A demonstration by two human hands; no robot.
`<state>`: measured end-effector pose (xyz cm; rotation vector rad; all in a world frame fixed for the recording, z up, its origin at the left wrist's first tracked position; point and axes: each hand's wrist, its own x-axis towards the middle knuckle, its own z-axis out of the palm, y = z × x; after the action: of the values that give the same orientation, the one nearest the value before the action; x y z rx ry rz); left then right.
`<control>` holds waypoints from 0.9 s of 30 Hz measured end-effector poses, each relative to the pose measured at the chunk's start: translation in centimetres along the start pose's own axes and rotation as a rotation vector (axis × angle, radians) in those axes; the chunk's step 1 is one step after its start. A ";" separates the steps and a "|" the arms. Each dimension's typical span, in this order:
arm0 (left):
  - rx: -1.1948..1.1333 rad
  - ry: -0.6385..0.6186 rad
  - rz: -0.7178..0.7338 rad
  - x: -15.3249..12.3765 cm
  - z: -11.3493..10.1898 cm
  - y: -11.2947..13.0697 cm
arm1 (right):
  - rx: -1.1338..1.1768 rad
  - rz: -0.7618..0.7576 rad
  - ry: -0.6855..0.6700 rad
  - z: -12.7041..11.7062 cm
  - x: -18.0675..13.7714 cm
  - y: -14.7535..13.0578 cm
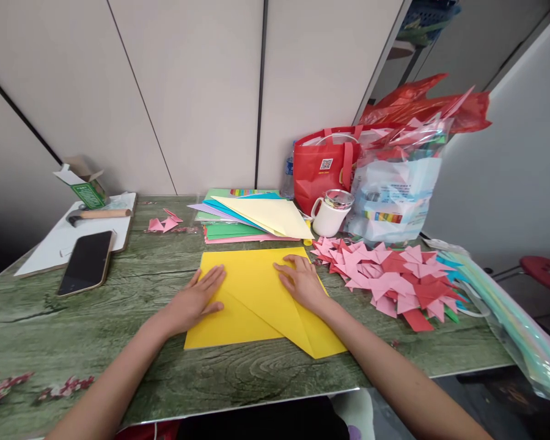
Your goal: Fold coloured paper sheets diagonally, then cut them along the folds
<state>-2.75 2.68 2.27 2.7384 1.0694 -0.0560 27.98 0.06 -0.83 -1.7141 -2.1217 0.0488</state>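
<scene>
1. The yellow paper [250,275] lies flat on the bench [238,382], just on the person's side of the paper stack [266,215], with both hands on it.
2. A folded flap [282,315] crosses the sheet. Its long edge slants from left of centre, at the end closer to the paper stack, to a sharp point on the right, well away from the stack.
3. The right grip [305,285] is spread loosely, fingers bent, over the right half of the sheet on the side toward the paper stack. It is the nearer one to the pointed end, which lies from it toward the person.
4. The left grip [193,304] rests open at the sheet's left margin, thumb apart and near the edge's upper end, farther from the paper stack than the right.
5. Neither grip visibly pinches the paper.
</scene>
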 end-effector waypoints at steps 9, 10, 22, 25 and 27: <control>0.034 0.107 -0.241 0.0 0.9 -3.6 | -0.003 -0.015 0.025 -0.1 -0.1 -0.4; 0.032 0.113 -0.248 0.0 1.0 -3.6 | -0.004 -0.018 0.032 -0.2 -0.1 -0.4; -0.073 0.233 -0.257 -0.1 1.8 -3.6 | -0.209 -0.330 -0.364 -4.7 -3.2 -9.6; -0.126 0.286 -0.269 -0.2 1.9 -3.7 | -0.304 -0.363 -0.459 -5.1 -3.5 -11.4; -0.167 0.334 -0.291 -0.2 1.8 -4.0 | -0.333 -0.387 -0.506 -5.4 -3.2 -11.8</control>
<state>-5.57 5.07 -0.16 2.4763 1.4777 0.4421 19.31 -7.00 6.48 -1.5401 -2.9503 0.0194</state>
